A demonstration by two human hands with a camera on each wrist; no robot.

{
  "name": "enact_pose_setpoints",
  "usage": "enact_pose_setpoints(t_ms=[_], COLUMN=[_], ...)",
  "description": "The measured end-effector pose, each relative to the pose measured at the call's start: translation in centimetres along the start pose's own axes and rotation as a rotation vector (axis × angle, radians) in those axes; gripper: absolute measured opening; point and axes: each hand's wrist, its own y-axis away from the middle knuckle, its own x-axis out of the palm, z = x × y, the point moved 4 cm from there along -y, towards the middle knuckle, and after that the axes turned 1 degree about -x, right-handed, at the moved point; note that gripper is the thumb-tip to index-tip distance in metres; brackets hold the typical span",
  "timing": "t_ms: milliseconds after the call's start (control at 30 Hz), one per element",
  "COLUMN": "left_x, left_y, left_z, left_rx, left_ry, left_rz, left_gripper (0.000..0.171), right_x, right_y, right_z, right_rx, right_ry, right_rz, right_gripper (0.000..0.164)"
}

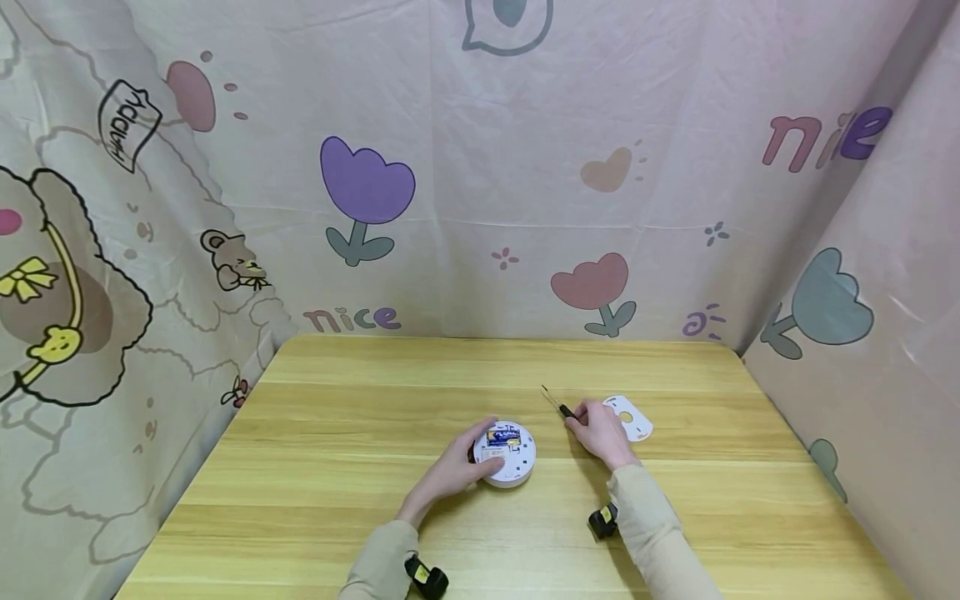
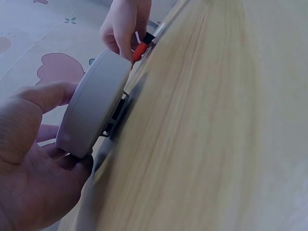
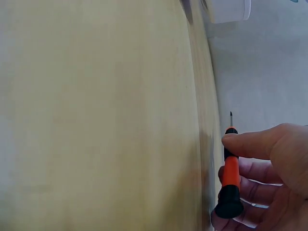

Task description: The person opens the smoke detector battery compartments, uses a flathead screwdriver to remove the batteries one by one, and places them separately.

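My left hand (image 1: 455, 467) grips a round white smoke detector (image 1: 517, 468) by its left side, thumb on the upward face. A blue-and-yellow battery (image 1: 503, 437) lies in a recess of that face. In the left wrist view the detector (image 2: 91, 103) appears edge-on above the table, with a dark slotted part underneath. My right hand (image 1: 602, 433) holds a small screwdriver (image 1: 565, 410) with a red-and-black handle, its shaft pointing away to the upper left in the head view. The right wrist view shows thumb and fingers around the screwdriver's handle (image 3: 231, 171).
A flat white mounting plate (image 1: 637, 423) with a round central hole lies on the wooden table (image 1: 360, 417), beyond the right hand and partly covered by it. Patterned cloth (image 1: 480, 275) hangs behind the table and along both sides.
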Motion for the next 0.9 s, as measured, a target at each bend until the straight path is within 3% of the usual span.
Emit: enact_pose_setpoints(t_ms=[300,533,900], left_x=[0.0,0.0,0.0], left_y=[0.0,0.0,0.0], left_z=[0.0,0.0,-0.1], left_rx=[-0.01,-0.005,-0.012], left_ry=[0.019,0.021,0.014], left_rz=[-0.001,0.0,0.0], left_gripper=[0.074,0.075,0.074], right_x=[-0.2,-0.3,-0.5], right_y=[0.4,0.8,1.6], right_z=[-0.1,-0.5,-0.6], right_rx=[-0.029,0.013,0.109], right_ry=[-0.148,-0.301,-0.668], right_rz=[-0.02,-0.008,0.081], right_gripper=[0.01,0.011,0.028])
